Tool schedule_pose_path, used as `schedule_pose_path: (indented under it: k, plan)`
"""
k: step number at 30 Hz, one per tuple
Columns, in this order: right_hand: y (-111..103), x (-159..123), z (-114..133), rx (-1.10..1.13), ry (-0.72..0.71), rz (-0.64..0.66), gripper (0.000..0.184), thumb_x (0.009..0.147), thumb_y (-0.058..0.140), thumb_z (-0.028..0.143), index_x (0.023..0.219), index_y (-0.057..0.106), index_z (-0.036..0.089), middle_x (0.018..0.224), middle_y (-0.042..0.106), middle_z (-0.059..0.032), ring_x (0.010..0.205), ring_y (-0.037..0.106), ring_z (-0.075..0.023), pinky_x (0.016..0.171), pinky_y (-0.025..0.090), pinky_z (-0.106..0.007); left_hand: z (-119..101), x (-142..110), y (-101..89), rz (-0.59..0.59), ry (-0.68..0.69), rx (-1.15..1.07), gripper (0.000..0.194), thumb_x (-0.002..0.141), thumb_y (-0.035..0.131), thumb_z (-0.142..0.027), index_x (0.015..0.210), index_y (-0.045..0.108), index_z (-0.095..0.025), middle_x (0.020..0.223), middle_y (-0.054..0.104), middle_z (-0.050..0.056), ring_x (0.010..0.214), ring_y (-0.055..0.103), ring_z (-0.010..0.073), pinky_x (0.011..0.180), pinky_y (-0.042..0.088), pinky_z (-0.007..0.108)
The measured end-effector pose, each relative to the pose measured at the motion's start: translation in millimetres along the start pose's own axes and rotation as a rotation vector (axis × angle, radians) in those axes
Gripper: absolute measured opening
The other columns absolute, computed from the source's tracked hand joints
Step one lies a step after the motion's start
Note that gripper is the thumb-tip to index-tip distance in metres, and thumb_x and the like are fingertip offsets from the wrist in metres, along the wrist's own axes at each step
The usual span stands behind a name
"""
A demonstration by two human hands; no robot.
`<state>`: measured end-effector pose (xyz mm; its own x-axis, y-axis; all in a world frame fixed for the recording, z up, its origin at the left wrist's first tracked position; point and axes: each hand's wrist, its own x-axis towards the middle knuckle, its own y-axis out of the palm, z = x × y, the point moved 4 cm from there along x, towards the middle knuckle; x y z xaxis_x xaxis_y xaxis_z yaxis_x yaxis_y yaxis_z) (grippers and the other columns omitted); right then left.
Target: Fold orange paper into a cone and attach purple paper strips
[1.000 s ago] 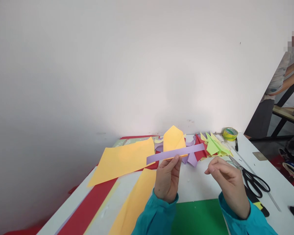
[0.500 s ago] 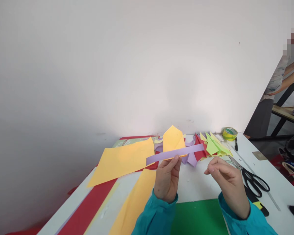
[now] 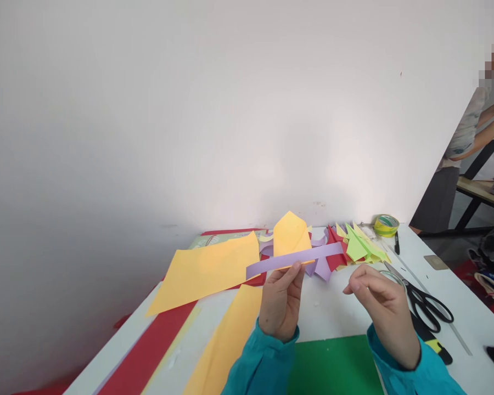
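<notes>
My left hand [image 3: 283, 302] is closed, with the thumb in front, on a purple paper strip [image 3: 294, 258] and the lower edge of a folded yellow-orange paper [image 3: 291, 236] with a pointed top. The strip lies crosswise in front of the folded paper and sticks out on both sides. To the right, apart from the papers, my right hand [image 3: 381, 304] hangs above the table with thumb and forefinger pressed together. Whether anything tiny is between those fingertips cannot be seen. Black-handled scissors [image 3: 426, 302] lie just beyond my right hand.
Yellow sheets [image 3: 214, 271] and a red strip [image 3: 156, 351] lie left. A green sheet [image 3: 335, 365] lies in front. Folded green paper pieces [image 3: 364, 244], red ones, a tape roll [image 3: 386, 225] and a pen [image 3: 397, 242] are along the back. Another person [image 3: 463, 137] stands at right.
Both hands and the papers stay in place. Only a very slight shift of the whole view shows.
</notes>
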<state>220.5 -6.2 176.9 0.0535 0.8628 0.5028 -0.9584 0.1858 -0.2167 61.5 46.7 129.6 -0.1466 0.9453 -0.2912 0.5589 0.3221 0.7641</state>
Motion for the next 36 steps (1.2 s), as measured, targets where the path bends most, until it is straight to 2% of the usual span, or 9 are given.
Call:
schedule_pose_path:
  k: [36]
  plan:
    - [-0.2, -1.5, -2.9, 0.068, 0.017, 0.017, 0.02, 0.083, 0.054, 0.027, 0.067, 0.063, 0.021, 0.069, 0.053, -0.0004, 0.065, 0.049, -0.0128, 0.06, 0.038, -0.025, 2.9, 5.2, -2.9, 0.006, 0.005, 0.01, 0.022, 0.074, 0.053, 0.006, 0.061, 0.065, -0.008, 0.064, 0.068, 0.005, 0.065, 0.066, 0.0095, 0.068, 0.056, 0.018]
